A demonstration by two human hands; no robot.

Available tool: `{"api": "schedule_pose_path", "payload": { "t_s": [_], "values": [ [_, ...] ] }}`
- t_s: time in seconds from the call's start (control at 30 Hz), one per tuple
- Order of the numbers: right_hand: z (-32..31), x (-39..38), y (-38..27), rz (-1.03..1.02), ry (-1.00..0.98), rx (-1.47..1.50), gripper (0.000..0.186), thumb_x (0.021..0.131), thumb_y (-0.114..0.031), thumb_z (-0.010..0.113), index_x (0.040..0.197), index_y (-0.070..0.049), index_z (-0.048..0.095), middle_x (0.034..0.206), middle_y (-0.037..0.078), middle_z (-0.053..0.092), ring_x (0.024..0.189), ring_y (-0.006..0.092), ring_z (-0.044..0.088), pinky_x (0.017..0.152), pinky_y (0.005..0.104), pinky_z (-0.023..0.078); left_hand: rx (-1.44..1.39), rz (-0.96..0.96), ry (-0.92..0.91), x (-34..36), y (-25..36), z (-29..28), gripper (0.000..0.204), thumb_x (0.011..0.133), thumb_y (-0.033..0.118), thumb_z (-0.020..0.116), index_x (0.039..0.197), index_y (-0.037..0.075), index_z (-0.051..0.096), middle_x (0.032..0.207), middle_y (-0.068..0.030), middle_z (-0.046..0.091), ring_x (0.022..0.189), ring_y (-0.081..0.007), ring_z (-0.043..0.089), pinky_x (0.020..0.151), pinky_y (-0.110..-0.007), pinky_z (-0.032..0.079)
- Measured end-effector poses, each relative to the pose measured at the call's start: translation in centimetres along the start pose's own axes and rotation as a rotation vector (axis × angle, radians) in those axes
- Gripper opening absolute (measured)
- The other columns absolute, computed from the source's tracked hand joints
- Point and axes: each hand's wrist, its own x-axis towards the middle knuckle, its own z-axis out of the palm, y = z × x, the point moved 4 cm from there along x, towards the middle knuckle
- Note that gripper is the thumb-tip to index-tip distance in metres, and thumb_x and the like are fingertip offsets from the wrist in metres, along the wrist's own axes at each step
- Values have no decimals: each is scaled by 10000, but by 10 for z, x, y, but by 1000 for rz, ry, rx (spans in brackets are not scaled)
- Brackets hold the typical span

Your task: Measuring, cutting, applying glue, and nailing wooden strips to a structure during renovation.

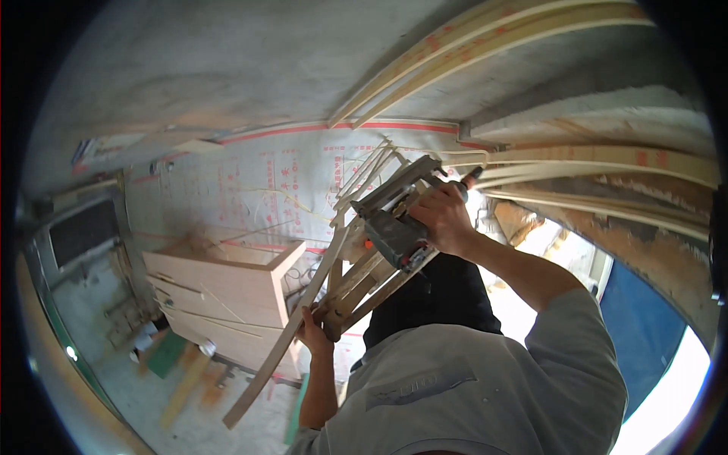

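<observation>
My right hand (pixel 444 216) is wrapped around the handle of a dark grey nail gun (pixel 396 236), raised in front of my body. The gun's long straight magazine (pixel 398 186) slants up to the right, and a fitting sticks out past my fingers. Lower and to the left, my left hand (pixel 313 332) grips a long, flat wooden strip (pixel 282 345). This strip runs at a slant from the lower left up towards the gun; its upper end is near the gun. Beneath the gun and beside my left hand is a worn wooden frame (pixel 353 292), like a ladder, partly hidden.
Left stands a large pale wooden box-like counter (pixel 216 284) with thin strips on it. Long battens (pixel 485 57) cross the ceiling, and more (pixel 607 159) run along the right. Behind is a wall sheeted in printed film (pixel 250 182). A blue panel (pixel 641 334) stands right. Boards (pixel 186 390) lie on the floor.
</observation>
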Motion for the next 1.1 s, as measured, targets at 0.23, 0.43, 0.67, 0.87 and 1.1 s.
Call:
{"api": "schedule_pose_path", "payload": {
  "t_s": [0.23,0.43,0.67,0.87,1.1],
  "values": [
    [1,-9,17,83,-65,0,301,636,-194,734,922,-186,644,814,-15,584,890,196,590,913,390,378,-35,-23,24,-7,183,-50,286,951,256,650,1202,135,588,1021,-24,682,903,-151,624,809,-347,454],
    [7,-6,8,98,-123,18,243,716,-204,690,955,-215,654,815,-16,591,904,184,595,946,387,366,-85,134,111,-27,282,-136,195,952,286,653,1032,113,612,864,16,637,726,-101,543,699,-268,415],
    [-3,-6,6,116,32,54,210,689,-207,720,885,-169,655,795,27,601,892,227,600,920,409,370,-241,101,164,-56,251,-278,278,970,378,605,854,129,563,673,47,487,577,-61,414,536,-239,305],
    [-46,32,36,186,234,128,320,675,-242,703,965,-107,684,880,114,648,919,296,607,891,463,362,-310,-327,-97,-13,170,-304,297,956,376,615,747,181,534,611,65,472,504,-90,377,596,-279,362],
    [-216,58,-19,328,1180,5,291,824,-123,668,1107,-53,671,945,152,644,1000,354,600,953,438,415,-127,-329,-259,203,260,-153,223,921,372,666,912,157,607,848,38,682,729,-105,608,727,-347,440]
  ]
}}
